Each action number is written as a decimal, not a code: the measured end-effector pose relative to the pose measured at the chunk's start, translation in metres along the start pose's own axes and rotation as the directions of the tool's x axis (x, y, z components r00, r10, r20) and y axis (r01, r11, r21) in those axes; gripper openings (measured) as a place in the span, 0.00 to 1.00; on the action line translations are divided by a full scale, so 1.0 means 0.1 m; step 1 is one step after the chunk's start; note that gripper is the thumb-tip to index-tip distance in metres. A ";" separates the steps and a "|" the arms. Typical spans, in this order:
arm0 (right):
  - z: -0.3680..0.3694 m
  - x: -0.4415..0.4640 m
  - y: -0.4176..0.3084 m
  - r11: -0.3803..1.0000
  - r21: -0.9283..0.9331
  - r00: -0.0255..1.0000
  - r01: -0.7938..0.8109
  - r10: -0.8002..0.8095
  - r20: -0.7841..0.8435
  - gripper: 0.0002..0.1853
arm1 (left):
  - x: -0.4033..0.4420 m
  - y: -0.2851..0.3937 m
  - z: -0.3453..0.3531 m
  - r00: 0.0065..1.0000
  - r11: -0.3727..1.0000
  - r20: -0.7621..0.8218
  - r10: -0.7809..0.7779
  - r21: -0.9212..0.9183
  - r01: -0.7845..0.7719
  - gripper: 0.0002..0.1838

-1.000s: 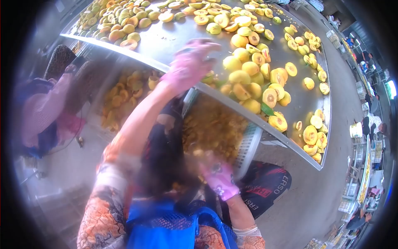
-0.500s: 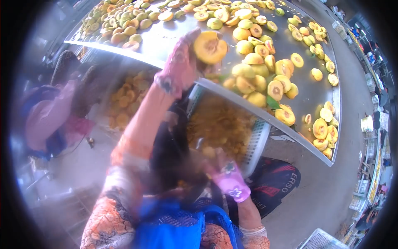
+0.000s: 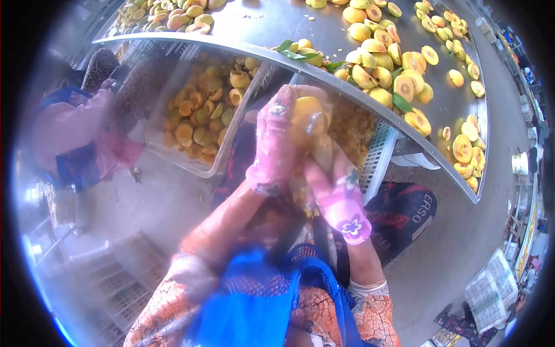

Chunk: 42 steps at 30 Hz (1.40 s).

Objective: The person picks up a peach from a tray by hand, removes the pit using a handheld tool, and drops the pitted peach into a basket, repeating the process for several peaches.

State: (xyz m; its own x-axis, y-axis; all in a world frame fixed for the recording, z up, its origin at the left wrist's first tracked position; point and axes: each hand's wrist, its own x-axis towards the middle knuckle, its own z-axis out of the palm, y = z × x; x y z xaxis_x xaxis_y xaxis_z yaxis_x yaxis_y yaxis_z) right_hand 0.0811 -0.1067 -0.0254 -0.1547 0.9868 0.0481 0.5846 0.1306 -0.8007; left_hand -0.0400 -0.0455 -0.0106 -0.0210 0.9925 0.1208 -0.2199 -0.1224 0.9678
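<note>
In a pink glove, my left hand (image 3: pixel 274 139) is closed around a yellow peach half (image 3: pixel 311 113) and holds it over a crate. My right hand (image 3: pixel 342 199), in a pink glove with flower prints, is up against the lower side of the fruit. Its fingers are curled together, and a small shiny shape shows by the peach, too blurred to name. Beneath the hands, the crate (image 3: pixel 378 165) with perforated walls contains yellow-brown pieces. Many more peach halves (image 3: pixel 413 81) lie on the metal table (image 3: pixel 260 29) beyond.
Left of my legs stands another crate (image 3: pixel 217 165) filled with peach halves. A person in pink sleeves (image 3: pixel 63 136) sits further left. The table's raised metal edge (image 3: pixel 428 153) runs close above the hands. White crates (image 3: pixel 491 283) stand at the right.
My left hand has come down from the table with the peach half, toward me. My right hand has risen to meet it, and the view has tilted downward.
</note>
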 end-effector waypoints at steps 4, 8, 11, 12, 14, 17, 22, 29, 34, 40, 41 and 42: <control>0.02 -0.03 0.06 0.986 -0.083 0.989 0.144 -0.142 0.032 0.24 | -0.04 -0.01 0.03 1.000 0.995 -0.018 -0.008 -0.101 0.006 0.25; 0.03 -0.04 0.21 0.815 -0.382 0.869 0.436 -0.492 -0.058 0.28 | -0.01 -0.09 0.02 0.989 0.983 0.023 0.148 0.104 -0.149 0.25; 0.04 -0.05 0.38 0.814 -0.386 0.884 0.435 -0.468 0.010 0.30 | -0.03 -0.08 0.09 0.997 0.994 -0.013 0.082 0.075 -0.081 0.24; 0.02 -0.04 0.46 0.838 -0.353 0.908 0.417 -0.405 0.110 0.30 | -0.04 -0.04 0.13 0.998 0.999 -0.053 -0.022 -0.033 0.021 0.24; -0.04 -0.08 0.56 0.801 -0.457 0.919 0.386 -0.295 0.260 0.31 | -0.05 0.05 0.15 0.997 0.997 -0.015 -0.072 0.020 0.073 0.26; -0.27 0.13 0.36 0.964 -0.237 0.813 0.121 0.041 0.581 0.30 | 0.01 0.05 0.08 0.992 0.995 0.085 -0.094 -0.028 0.097 0.24; -0.24 0.03 0.51 0.935 -0.302 0.911 0.188 -0.051 0.408 0.32 | 0.10 0.12 0.05 0.940 0.985 0.294 -0.172 0.023 0.173 0.22; -0.08 0.02 0.59 0.554 -0.407 0.605 0.726 -0.796 -0.004 0.24 | 0.03 0.12 0.16 0.932 0.962 0.244 -0.270 0.026 0.272 0.21; -0.27 -0.06 0.30 0.515 0.700 0.816 -0.495 -0.003 0.579 0.08 | -0.07 0.07 0.25 0.965 0.967 0.177 -0.192 -0.136 0.217 0.24; -0.01 -0.08 0.57 0.889 0.301 0.923 0.345 -0.379 0.064 0.14 | -0.08 -0.01 0.23 0.964 0.962 0.116 -0.241 -0.100 0.252 0.24; -0.06 -0.08 0.51 0.867 0.477 0.948 0.146 -0.261 0.183 0.15 | -0.10 -0.02 0.22 0.964 0.969 0.123 -0.236 -0.052 0.243 0.26; -0.12 -0.07 0.43 0.792 0.607 0.935 -0.068 -0.162 0.316 0.16 | -0.10 0.01 0.21 0.964 0.968 0.122 -0.237 -0.050 0.244 0.26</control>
State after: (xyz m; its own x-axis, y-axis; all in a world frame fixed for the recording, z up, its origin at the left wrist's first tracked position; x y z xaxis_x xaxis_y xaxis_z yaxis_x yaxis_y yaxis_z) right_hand 0.1169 -0.1072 -0.0524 -0.4911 0.8710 -0.0139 -0.0097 -0.0214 -0.9997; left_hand -0.0190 -0.0562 -0.0063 0.1508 0.9848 -0.0861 -0.2668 0.1244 0.9557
